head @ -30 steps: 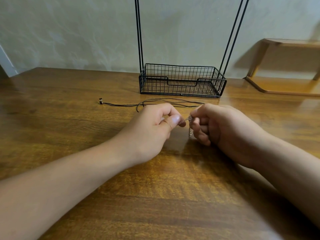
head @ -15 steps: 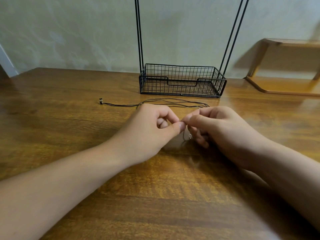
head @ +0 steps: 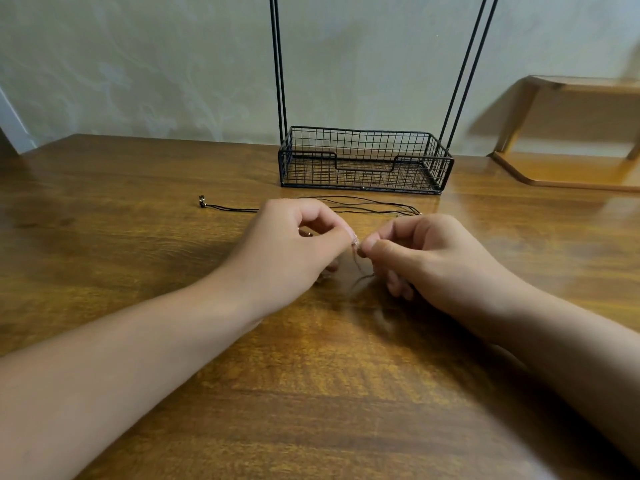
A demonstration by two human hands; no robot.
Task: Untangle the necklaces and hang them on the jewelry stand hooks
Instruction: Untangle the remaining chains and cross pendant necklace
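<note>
I see a wooden table [head: 145, 237] with a glossy brown grain surface, running back to a pale wall. On it, toward the rear, stands a black wire basket [head: 365, 161], the base of the stand, with thin black rods rising from both its ends. Just in front of the basket, a black cord necklace [head: 367, 204] lies stretched across the surface in several strands, its small clasp end well out to the left. At the right rear, a curved wooden board [head: 568, 171] rests on the tabletop. Whether the fine chain [head: 360, 268] touches the table, I cannot tell; it is blurred.
</note>
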